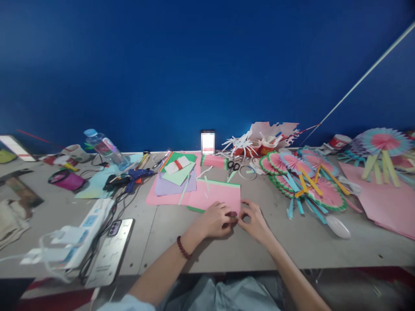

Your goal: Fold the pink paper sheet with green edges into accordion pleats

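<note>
On the left, a clear bottle (103, 146), its label (108, 144) too blurred to read; at centre the pink sheet (223, 193) lies flat, the left hand (218, 219) curled over its near right corner and hiding it, grip impossible to tell; the right hand (254, 221) has thumb meeting forefinger there, any pinched paper hidden, can't tell; behind, red tubs (265, 151) hold white paper strips (240, 144)
</note>
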Motion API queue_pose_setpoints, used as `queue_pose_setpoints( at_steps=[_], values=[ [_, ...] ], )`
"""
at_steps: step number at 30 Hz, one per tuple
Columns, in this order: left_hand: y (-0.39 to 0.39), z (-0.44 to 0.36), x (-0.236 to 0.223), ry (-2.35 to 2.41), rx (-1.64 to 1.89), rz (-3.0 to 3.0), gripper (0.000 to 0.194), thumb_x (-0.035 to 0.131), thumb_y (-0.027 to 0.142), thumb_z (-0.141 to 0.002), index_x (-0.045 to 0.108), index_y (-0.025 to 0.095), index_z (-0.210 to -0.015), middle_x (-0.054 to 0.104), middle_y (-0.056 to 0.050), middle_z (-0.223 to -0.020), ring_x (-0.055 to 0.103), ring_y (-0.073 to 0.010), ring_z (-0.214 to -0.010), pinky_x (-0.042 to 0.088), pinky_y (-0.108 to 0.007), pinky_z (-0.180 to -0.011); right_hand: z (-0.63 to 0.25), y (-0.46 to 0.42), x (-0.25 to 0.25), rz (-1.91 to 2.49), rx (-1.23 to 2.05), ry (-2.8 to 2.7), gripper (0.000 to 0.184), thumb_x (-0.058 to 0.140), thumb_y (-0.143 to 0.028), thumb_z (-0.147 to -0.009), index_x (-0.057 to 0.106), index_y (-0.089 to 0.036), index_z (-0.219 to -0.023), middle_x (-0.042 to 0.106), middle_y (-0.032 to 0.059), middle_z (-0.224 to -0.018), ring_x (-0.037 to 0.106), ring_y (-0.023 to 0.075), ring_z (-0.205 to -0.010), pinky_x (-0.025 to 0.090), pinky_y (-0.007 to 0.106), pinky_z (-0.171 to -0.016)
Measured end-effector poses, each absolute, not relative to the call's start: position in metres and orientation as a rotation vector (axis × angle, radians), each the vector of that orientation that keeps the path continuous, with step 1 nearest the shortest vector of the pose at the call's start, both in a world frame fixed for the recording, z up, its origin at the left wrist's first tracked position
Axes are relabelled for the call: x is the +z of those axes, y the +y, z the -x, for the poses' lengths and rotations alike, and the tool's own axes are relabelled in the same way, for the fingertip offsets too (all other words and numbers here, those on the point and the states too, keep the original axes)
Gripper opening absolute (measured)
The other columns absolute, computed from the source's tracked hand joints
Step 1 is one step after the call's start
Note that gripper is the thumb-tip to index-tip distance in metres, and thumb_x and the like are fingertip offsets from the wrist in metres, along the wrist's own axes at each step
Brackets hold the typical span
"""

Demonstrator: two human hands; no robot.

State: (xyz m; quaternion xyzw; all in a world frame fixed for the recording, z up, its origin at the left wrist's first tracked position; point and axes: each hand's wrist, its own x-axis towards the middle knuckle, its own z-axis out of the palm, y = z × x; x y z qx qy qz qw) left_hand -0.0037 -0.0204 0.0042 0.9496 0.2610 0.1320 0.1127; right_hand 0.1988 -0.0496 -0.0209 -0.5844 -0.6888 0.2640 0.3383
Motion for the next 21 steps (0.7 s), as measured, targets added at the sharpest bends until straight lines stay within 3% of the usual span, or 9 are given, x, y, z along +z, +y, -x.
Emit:
queue_pose_setpoints(
  at_steps=[15, 21],
  values=[
    [-0.029, -0.006, 0.010, 0.894, 0.250, -2.810, 0.008, 0.060, 0.022, -0.084, 0.066, 0.020, -0.088, 0.064, -0.004, -0.095, 0.055, -0.0203, -0.099, 0.038, -0.035, -0.079, -0.208, -0.049, -0.022, 1.512, 0.616, -1.820, 0.015, 0.062, -0.027, -0.072, 0.067, -0.022, -0.058, 0.071, 0.0149, -0.122, 0.067, 0.0301, -0.109, 0.050, 0.046, -0.094],
    [-0.028, -0.004, 0.010, 0.864, 0.259, -2.826, 0.010, 0.062, 0.023, -0.084, 0.067, 0.024, -0.093, 0.063, -0.002, -0.095, 0.055, -0.0190, -0.098, 0.036, -0.035, -0.078, -0.219, -0.049, -0.015, 1.568, 0.506, -1.699, 0.019, 0.053, -0.028, -0.078, 0.065, -0.022, -0.064, 0.078, 0.0125, -0.100, 0.073, 0.0262, -0.090, 0.057, 0.038, -0.080]
  ],
)
